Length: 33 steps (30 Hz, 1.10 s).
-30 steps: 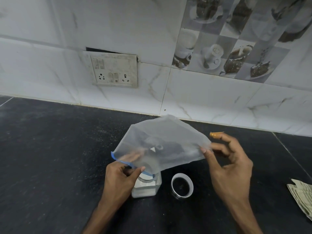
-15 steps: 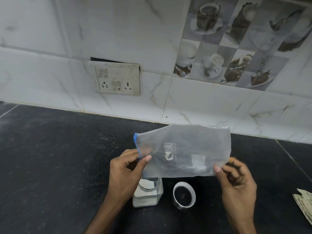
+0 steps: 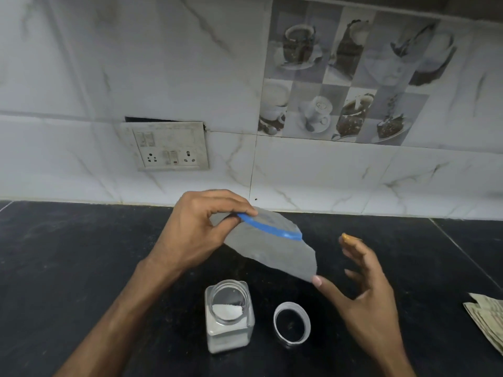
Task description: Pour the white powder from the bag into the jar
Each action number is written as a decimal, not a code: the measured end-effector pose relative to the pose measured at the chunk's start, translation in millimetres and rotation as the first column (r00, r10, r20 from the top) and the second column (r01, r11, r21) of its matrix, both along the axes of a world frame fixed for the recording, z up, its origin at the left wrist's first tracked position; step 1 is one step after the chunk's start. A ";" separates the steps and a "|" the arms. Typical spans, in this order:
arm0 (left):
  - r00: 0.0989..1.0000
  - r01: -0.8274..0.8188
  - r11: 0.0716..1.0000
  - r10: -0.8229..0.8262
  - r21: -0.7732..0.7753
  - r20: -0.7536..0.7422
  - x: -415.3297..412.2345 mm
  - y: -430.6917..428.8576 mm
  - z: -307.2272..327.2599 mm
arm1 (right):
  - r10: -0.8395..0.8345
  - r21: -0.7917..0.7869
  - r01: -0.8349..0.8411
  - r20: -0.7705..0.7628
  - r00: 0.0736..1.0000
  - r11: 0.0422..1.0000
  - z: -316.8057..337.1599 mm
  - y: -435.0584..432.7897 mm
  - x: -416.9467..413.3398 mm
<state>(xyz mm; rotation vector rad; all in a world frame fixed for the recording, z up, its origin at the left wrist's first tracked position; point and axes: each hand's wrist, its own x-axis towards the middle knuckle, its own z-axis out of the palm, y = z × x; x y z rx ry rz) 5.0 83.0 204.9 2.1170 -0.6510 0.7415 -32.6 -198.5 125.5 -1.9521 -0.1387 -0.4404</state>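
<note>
Above a dark bench (image 3: pixel 68 268), we hold the bag (image 3: pixel 275 251) by its blue zip edge, our left hand (image 3: pixel 196 229) pinching that strip between thumb and fingers (image 3: pixel 231 206), while our right hand (image 3: pixel 362 289) spreads open, one fingertip just touching the bag's lower corner. The bag hangs limp and flat, near and above the open jar (image 3: pixel 228 317), which stands on the bench with white powder (image 3: pixel 227 311) inside; its lid (image 3: pixel 291 325) lies just beside it. We judge the film light, soft and slippery, best gripped at the stiffer zip strip and a bottom corner. The bag appears nearly empty, though its cloudy film makes any remaining powder hard to make out. Folded paper (image 3: pixel 487 322) is cut off at the right edge, and the bag's far side is hidden behind our left hand.
</note>
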 end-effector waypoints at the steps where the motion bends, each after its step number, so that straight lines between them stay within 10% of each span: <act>1: 1.000 0.015 1.000 -0.015 0.026 -0.002 0.4 -1.3 5.1 | 0.018 -0.043 -0.017 0.024 1.000 0.999 4.8 4.4 2.1; 4: 0.998 0.064 0.996 -0.064 0.069 -0.015 1.3 -7.6 17.2 | 0.085 -0.102 -0.077 0.074 0.994 0.992 15.1 22.9 11.5; 9: 0.989 -0.124 0.991 0.127 -0.045 0.072 3.2 2.0 13.9 | 0.083 0.311 -0.096 0.054 0.995 0.946 20.6 42.6 21.7; 14: 0.904 -0.117 0.852 -0.121 -0.510 -0.410 -16.0 4.0 -41.9 | 0.145 0.544 -0.098 -0.044 0.988 0.834 17.8 46.8 25.8; 33: 0.916 -0.232 0.881 0.055 -0.412 -0.398 -32.1 7.8 -64.7 | 0.134 0.291 -0.145 0.057 0.989 0.946 23.9 34.2 11.6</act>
